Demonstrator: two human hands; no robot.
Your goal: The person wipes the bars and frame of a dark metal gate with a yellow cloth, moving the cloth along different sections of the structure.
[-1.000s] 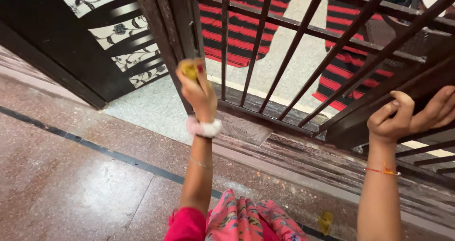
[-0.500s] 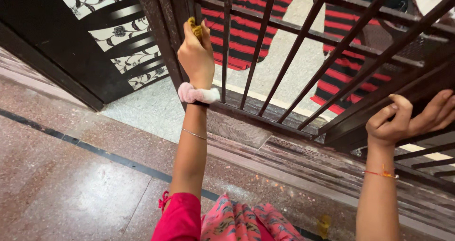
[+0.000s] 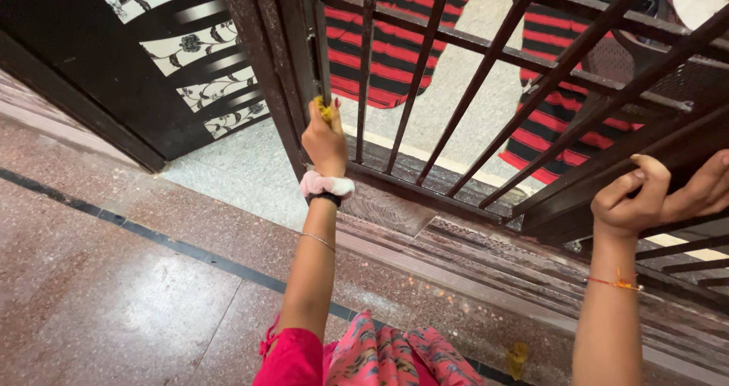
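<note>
Two hands reach up to a dark metal gate point(image 3: 486, 74) of slanted bars that stands over a speckled reddish stone floor point(image 3: 114, 295) crossed by a thin black inlay line point(image 3: 190, 253). Beyond the bars lies a pale grey floor with a red-and-black striped mat point(image 3: 387, 44), and to the left stands a dark door panel point(image 3: 175, 59) with white floral cut-outs. A worn stone threshold point(image 3: 425, 226) runs under the gate. The left hand point(image 3: 324, 139) is raised on an outstretched arm, its fingers closed around a small yellow cloth point(image 3: 324, 109) that it presses against the vertical frame bar point(image 3: 304, 59) at the gate's left edge; a pink scrunchie point(image 3: 326, 185) and a thin bangle circle that wrist. The right hand point(image 3: 653, 196) is up at the right side, fingers curled over and gripping a lower crossbar point(image 3: 585, 185), with an orange thread around its wrist. A pink sleeve and patterned pink fabric point(image 3: 387, 352) show at the bottom edge, and a small yellow scrap point(image 3: 519, 355) lies on the floor just beside them.
</note>
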